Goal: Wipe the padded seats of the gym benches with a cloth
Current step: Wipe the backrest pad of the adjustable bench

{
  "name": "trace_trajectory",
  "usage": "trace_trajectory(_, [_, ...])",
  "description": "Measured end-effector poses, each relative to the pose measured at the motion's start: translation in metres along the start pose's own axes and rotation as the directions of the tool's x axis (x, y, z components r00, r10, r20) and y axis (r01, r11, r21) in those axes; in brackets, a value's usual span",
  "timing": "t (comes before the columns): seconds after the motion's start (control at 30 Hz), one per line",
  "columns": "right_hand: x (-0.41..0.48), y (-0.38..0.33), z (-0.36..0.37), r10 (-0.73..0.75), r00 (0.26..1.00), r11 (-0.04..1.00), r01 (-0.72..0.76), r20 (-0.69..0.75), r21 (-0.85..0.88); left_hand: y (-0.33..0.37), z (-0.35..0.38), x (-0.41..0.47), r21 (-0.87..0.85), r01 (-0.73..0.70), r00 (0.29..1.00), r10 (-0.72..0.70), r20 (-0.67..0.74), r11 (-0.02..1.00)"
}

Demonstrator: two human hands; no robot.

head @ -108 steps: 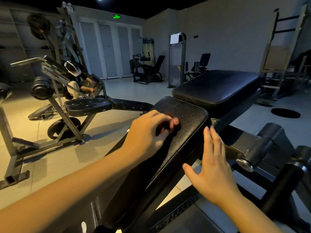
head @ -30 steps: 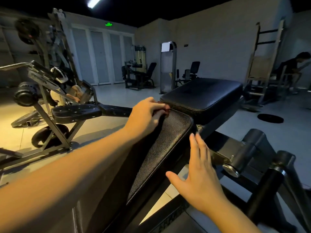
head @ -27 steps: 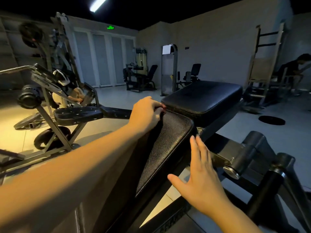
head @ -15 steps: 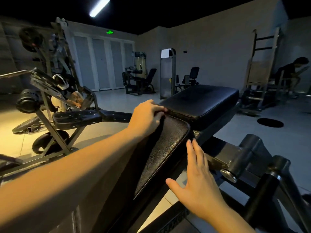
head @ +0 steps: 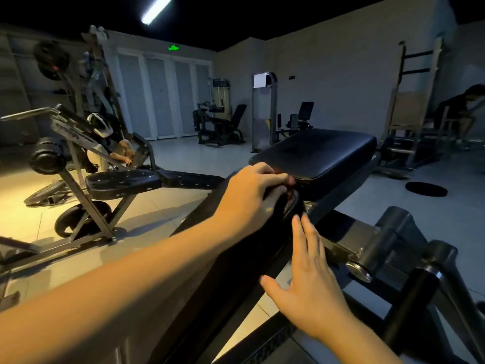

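Other bench (head: 123,179): far left, well apart from both hands
Left hand (head: 252,195): fingers curled down over the cloth, pressing it onto the top end of the back pad
Cloth (head: 290,190): dark with a red trace, mostly hidden under the fingers; it lies at the pad's far end, just beside the gap to the seat
Back pad (head: 262,248): inclined surface; long axis runs from lower left, near the person, up and away to the right
Seat (head: 315,156): flat, just beyond the cloth on the same axis, across the gap
Right hand (head: 312,282): fingers straight and close together, holding nothing, at the pad's right edge; contact cannot be told
Key relation: the seat lies forward of the left fingers; the left hand is nearer and has the cloth, so the next stroke likely falls to it
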State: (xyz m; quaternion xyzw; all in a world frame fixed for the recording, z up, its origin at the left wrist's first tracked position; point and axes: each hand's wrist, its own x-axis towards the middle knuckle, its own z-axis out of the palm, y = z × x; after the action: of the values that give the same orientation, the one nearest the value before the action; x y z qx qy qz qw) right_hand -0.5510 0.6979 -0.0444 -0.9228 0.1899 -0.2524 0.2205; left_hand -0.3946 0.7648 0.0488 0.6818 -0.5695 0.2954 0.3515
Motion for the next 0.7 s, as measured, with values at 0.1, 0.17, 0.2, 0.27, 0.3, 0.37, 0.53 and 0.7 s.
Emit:
trace_trajectory(0.1, [0.000, -0.001, 0.002, 0.019, 1.000, 1.000, -0.019, -0.001, 0.007, -0.010, -0.007, -0.007, -0.026, -0.111, 0.991, 0.113, 0.069, 0.993])
trace_trajectory(0.17, [0.000, 0.002, 0.000, 0.000, 1.000, 1.000, 0.000, 0.003, 0.017, -0.045, -0.007, 0.007, 0.051, 0.071, 0.995, -0.075, 0.067, 0.996])
trace_trajectory(0.2, [-0.001, 0.003, -0.002, -0.009, 1.000, 1.000, 0.009, 0.009, 0.017, -0.064, -0.008, 0.015, 0.097, 0.199, 0.977, -0.205, 0.061, 0.975])
trace_trajectory(0.27, [-0.002, 0.005, -0.006, -0.024, 0.999, 1.000, 0.023, 0.028, 0.018, -0.086, -0.009, 0.026, 0.141, 0.385, 0.917, -0.396, 0.058, 0.912])
trace_trajectory(0.3, [-0.002, 0.005, -0.008, -0.026, 0.999, 0.999, 0.025, 0.034, 0.022, -0.086, -0.007, 0.028, 0.140, 0.410, 0.905, -0.421, 0.056, 0.901])
trace_trajectory(0.37, [-0.002, 0.003, -0.008, -0.023, 0.999, 0.999, 0.022, 0.042, 0.038, -0.069, 0.000, 0.027, 0.105, 0.397, 0.915, -0.402, 0.026, 0.912])
trace_trajectory(0.53, [-0.001, 0.001, 0.000, -0.008, 1.000, 0.994, 0.009, -0.006, 0.108, -0.020, 0.009, 0.007, 0.015, 0.195, 0.980, -0.194, -0.038, 0.981])
trace_trajectory(0.7, [0.003, 0.010, 0.002, 0.099, 0.967, 0.846, 0.043, -0.236, 0.531, 0.011, -0.004, -0.015, -0.073, 0.046, 0.999, -0.045, 0.010, 0.996])
